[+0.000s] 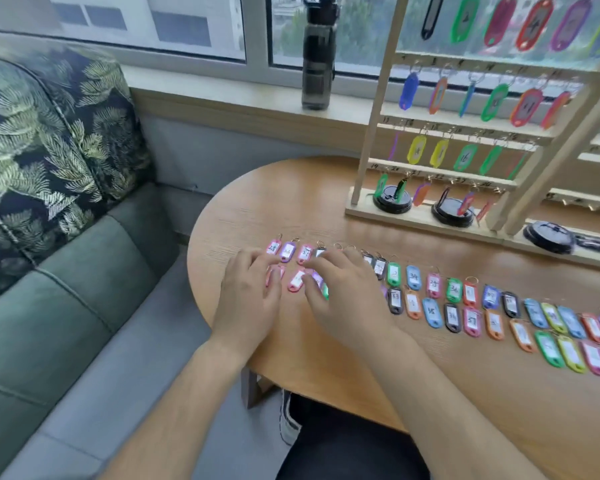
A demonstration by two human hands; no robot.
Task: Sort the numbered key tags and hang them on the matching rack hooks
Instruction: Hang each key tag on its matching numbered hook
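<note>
Spreading our fingers loosely, we rest our left hand [248, 301] and right hand [345, 299] palm-down at frame centre, gripping nothing, fingertips touching the key tags [297, 280] at the left end of two rows laid on the table [326, 368]. A blue tag [413, 277] reads 34. On the rack [369, 140] at upper right, a hung green tag [465, 157] reads 16.

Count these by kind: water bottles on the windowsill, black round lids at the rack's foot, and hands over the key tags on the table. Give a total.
water bottle: 1
black round lids: 3
hands, the left hand and the right hand: 2
Total: 6
</note>
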